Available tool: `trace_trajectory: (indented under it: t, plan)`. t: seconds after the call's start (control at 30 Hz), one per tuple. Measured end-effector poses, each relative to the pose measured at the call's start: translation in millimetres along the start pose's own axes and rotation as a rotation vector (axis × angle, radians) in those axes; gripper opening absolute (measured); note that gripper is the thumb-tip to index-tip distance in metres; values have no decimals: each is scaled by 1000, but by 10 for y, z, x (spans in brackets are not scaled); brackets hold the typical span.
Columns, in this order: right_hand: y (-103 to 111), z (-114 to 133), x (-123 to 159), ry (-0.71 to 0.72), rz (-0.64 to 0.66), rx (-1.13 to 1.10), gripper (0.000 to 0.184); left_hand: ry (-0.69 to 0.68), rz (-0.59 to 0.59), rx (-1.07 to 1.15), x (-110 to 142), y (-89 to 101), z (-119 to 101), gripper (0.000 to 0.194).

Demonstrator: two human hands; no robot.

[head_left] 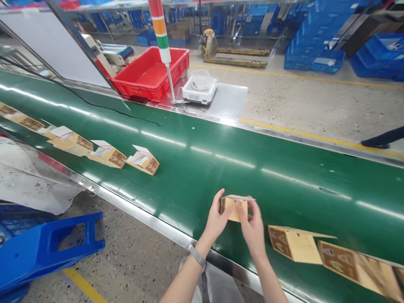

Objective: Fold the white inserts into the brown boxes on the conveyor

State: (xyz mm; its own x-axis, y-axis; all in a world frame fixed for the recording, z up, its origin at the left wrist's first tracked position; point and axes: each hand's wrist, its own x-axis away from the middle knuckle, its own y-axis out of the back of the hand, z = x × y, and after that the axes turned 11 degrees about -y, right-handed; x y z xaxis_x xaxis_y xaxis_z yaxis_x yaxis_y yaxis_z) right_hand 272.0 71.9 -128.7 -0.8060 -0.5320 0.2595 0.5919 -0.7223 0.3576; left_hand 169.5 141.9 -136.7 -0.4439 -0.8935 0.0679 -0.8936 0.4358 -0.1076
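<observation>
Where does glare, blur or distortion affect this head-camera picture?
Head view: bright light streaks run along the green belt; head view: the small box between the left hand and right hand looks soft, its detail hard to read; head view: the stacked blue crates at upper right lean, probably from wide-angle stretch.

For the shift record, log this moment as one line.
left hand: holding carton | right hand: holding same carton | location: over green belt | left side: open cartons | right side: more cartons

Bright; glare streaks the belt [186,172]; corners soften.
</observation>
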Motion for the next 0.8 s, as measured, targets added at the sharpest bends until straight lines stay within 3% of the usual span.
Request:
trace_trajectory:
  t: [0.07,0.13,0.2,0.27,0.3,0.33,0.4,0.5,0.57,0.67,0.8]
  plan:
    - [127,44,189,98,-152,73,62,-69,-78,-117,104,236,-35,49]
    - [151,101,388,281,-256,70,44,-144,-280,-263,162,666,-82,39]
    - [-18,188,549,385,-156,64,23,-202,-594,-387,127,1256,-148,30]
    - [-411,305,635,377,76,90,19,-232,-820,-438,-22,1902,-225,37]
    - [-676,369,646,350,197,107,21,-232,-831,-429,-131,2202,-263,43]
    - [-967,432,640,327,300,113,26,-230,-801,-404,-251,2465,-298,49]
    - [-1563,544,598,321,431,96,40,-231,-633,-343,-483,2840,-352,53]
    - [-2272,640,555,361,504,48,59,-272,-331,-299,-678,3032,-370,41]
    - [-2533,643,572,389,475,20,61,-302,-212,-313,-690,3014,-340,32]
    - [-2631,574,618,405,347,14,55,-350,-123,-378,-626,2951,-264,26]
    - [-2514,488,597,421,245,101,39,-370,22,-428,-603,2891,-204,26]
